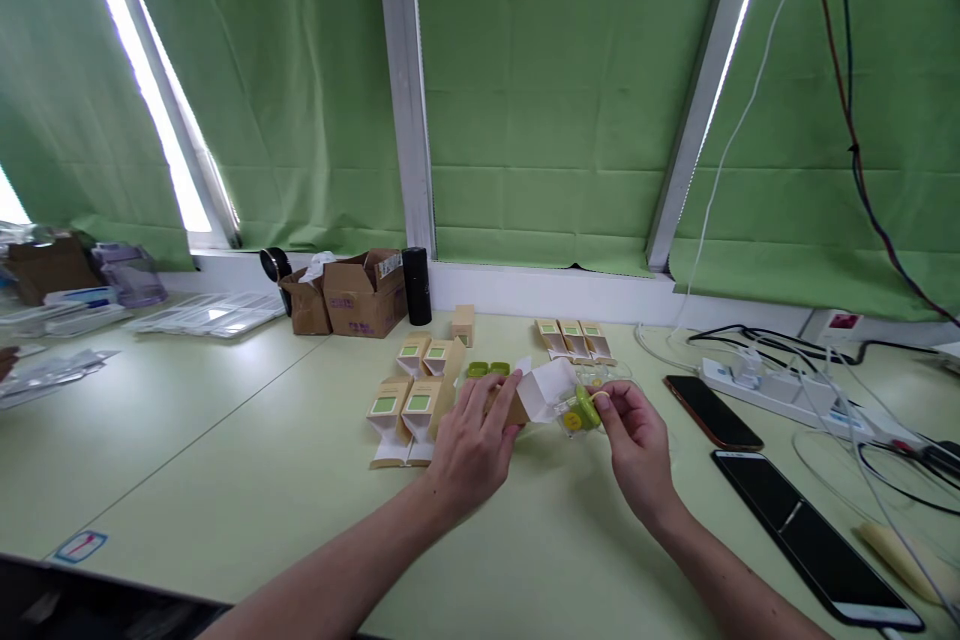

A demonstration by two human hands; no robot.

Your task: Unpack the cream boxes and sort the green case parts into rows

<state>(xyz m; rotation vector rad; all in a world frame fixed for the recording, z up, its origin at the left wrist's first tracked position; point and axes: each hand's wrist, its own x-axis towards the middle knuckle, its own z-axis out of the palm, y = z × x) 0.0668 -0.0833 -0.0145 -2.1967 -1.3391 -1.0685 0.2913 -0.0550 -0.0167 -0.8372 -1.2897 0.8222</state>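
Note:
My left hand (474, 435) is closed around a small brown cardboard box, mostly hidden behind the fingers, whose white open flap (547, 388) points to the right. Between thumb and fingers, my right hand (637, 445) pinches a small clear container with a green lid (586, 407) and a pale loop, at the mouth of that box. A yellow round spot shows on the container. Left of my left hand stand several open small boxes (420, 402) with green labels and white flaps. Behind my hands are green-lidded containers (487, 370) and clear ones (600, 375).
Three open boxes (574, 340) and a closed small box (463, 325) stand farther back. Large cartons (366, 295) and a black cylinder (417, 286) are by the window. Phones (712, 412), a power strip (780, 390) and cables occupy the right; clear trays (214, 314) lie left.

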